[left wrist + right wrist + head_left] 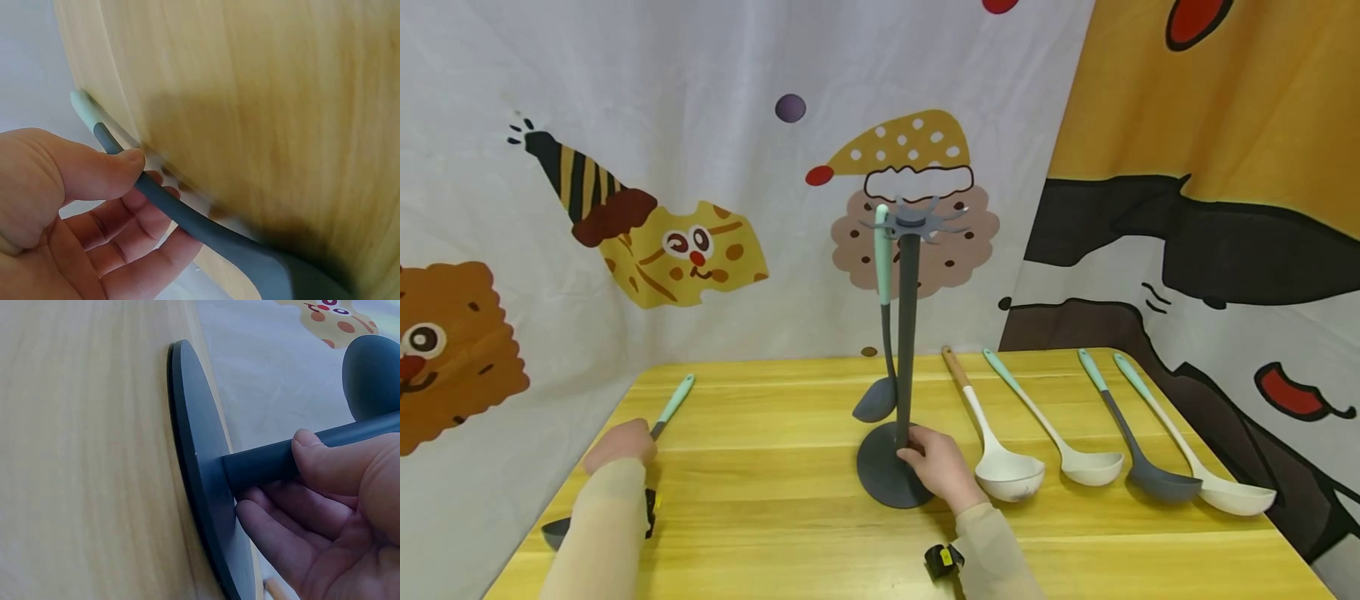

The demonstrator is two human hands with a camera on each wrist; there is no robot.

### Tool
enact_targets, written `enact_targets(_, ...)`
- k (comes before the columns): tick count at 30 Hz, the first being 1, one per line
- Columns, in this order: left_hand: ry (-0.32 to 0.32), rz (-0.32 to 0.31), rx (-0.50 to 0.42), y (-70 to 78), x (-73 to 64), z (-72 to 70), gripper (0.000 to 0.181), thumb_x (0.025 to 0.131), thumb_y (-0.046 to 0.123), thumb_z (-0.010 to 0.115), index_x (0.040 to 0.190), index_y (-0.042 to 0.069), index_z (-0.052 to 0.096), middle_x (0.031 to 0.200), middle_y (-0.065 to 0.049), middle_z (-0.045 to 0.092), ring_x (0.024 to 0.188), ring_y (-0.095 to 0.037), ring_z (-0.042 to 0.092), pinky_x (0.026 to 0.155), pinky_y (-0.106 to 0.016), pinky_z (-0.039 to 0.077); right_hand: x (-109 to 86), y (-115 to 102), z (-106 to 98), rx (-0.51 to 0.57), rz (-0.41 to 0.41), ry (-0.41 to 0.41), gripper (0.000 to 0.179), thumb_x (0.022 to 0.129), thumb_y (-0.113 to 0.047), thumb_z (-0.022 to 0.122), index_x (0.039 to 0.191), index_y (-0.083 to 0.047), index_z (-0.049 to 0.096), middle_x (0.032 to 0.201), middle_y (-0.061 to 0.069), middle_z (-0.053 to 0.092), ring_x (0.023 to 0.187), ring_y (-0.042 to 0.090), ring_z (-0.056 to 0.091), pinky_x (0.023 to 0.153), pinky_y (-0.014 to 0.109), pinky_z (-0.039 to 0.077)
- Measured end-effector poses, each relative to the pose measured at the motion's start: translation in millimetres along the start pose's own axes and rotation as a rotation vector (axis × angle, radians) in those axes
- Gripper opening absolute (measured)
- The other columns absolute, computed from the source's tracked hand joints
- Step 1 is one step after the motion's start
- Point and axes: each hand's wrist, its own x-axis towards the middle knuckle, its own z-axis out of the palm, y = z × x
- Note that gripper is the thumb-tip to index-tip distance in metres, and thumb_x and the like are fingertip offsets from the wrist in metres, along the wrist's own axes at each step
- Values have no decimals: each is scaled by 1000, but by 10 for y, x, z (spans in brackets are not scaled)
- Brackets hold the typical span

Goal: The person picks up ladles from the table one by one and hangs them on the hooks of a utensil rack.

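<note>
At the left of the table, my left hand (621, 446) pinches the dark grey shaft of a ladle (181, 209) between thumb and fingers. Its mint handle end points to the back, and the grey bowl (555, 532) shows beyond my sleeve. My right hand (943, 467) grips the lower post of a dark utensil stand (907, 333), thumb on one side and fingers curled behind, just above the round base (206, 469). From the stand's hooked top hangs another ladle (883, 267) with a mint handle and grey bowl.
Right of the stand lie a white ladle with a wooden-coloured handle (992, 450), a white one with a mint handle (1075, 454), a grey one (1150, 471) and another white one (1225, 492). A printed curtain (700, 125) hangs behind the wooden table (760, 517).
</note>
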Motion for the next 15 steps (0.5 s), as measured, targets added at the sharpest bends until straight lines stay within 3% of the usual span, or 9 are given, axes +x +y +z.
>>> enact_targets(15, 19, 59, -28, 136, -50, -69, 20, 99, 5, 43, 113, -2, 54, 99, -30, 59, 87, -42, 60, 64, -51, 48, -4, 12, 12, -7, -10, -1, 13, 94, -12, 68, 106, -7, 71, 99, 6, 72, 94, 28, 69, 79, 43, 56)
